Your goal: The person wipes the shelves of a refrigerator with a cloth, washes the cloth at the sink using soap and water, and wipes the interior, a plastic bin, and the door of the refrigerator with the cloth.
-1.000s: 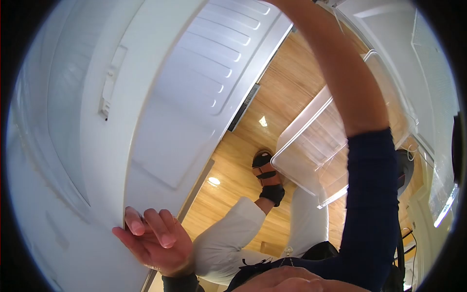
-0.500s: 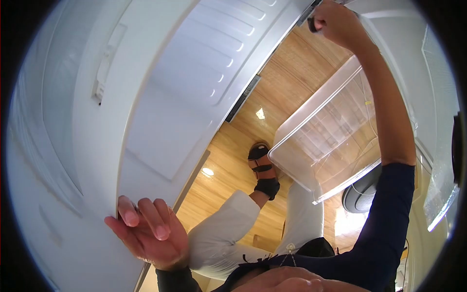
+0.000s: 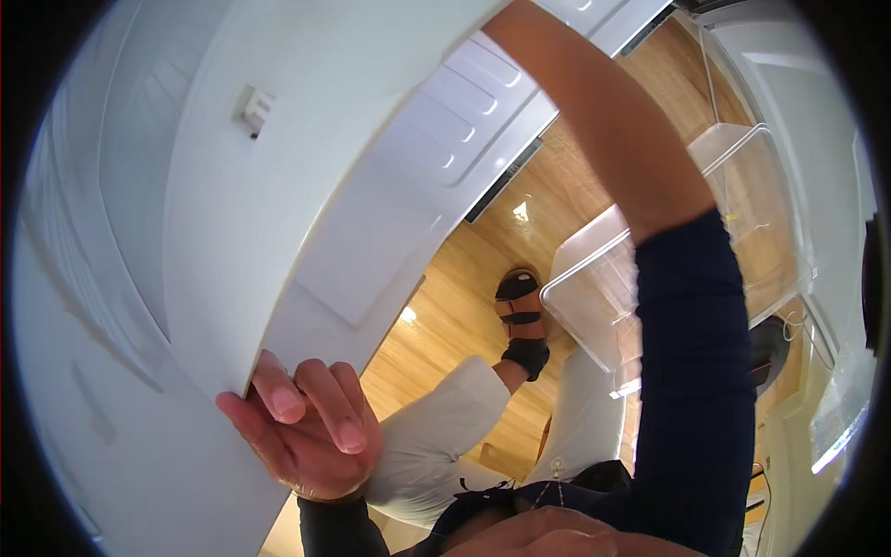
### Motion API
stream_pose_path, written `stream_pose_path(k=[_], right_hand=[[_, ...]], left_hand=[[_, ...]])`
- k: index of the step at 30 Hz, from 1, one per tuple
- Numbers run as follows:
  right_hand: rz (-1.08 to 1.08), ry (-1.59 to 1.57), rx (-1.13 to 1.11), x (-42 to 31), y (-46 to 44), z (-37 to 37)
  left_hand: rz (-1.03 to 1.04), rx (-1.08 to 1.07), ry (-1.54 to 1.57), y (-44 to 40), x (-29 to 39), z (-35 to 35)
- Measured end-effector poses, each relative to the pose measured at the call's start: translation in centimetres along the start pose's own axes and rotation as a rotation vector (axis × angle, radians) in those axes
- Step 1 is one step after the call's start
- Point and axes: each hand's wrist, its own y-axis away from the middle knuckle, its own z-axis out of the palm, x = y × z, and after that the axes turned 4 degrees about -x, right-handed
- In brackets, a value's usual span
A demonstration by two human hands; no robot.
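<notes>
The corner of a large white panel (image 3: 278, 232) is pinched between the thumb and index finger of my left hand (image 3: 320, 422) at the lower left, its other fingers curled with the palm up. My right arm stretches from the right up to the top, where it passes behind the panel's edge. That hides my right hand and anything in it. Beneath the panel is a white ribbed surface (image 3: 371, 223). A small white fitting (image 3: 255, 111) sits on the panel.
A clear plastic drawer (image 3: 594, 278) stands at the right, partly behind my sleeve. My sandalled foot (image 3: 522, 311) rests on the wooden floor (image 3: 575, 167). A dark round object (image 3: 768, 353) is beyond my sleeve, and a white door (image 3: 789, 139) curves along the right.
My right hand, seen at the top right half a second ago with something small and dark, has moved left and out of sight behind the panel. My left hand keeps its grip; the view has shifted.
</notes>
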Motion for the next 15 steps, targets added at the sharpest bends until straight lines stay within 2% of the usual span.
stream_pose_path(k=[2,4,7,9,10,12,13,14,15], right_hand=[[0.119,-0.078,-0.246,-0.3,4.6,-2.5],[-0.318,0.176,-0.067,2.3,10.4,-3.2],[-0.310,0.159,-0.108,0.3,15.5,-7.7],[0.153,0.180,-0.988,-1.4,14.6,-10.8],[0.182,-0.186,-0.702,-0.6,15.0,-10.3],[0.199,-0.424,-0.564,-3.1,11.1,-10.4],[0.118,-0.239,-0.822,-4.3,7.8,-12.2],[0.132,-0.182,-0.731,-5.9,5.8,-11.7],[-0.067,-0.314,-0.294,-4.6,4.3,-6.8]], left_hand=[[-0.004,-0.009,-0.007,0.1,0.0,0.0],[-0.002,-0.022,-0.011,0.1,0.1,0.0],[-0.004,-0.012,-0.009,0.0,0.1,-0.1],[-0.016,-0.011,0.012,0.0,0.1,-0.2],[-0.014,-0.012,0.010,-0.1,0.0,-0.2],[-0.023,-0.013,0.027,-0.1,0.1,-0.3],[-0.019,-0.015,0.021,-0.1,0.2,-0.3],[-0.029,-0.006,0.027,0.0,0.2,-0.3],[-0.035,-0.001,0.033,0.1,0.3,-0.1]])
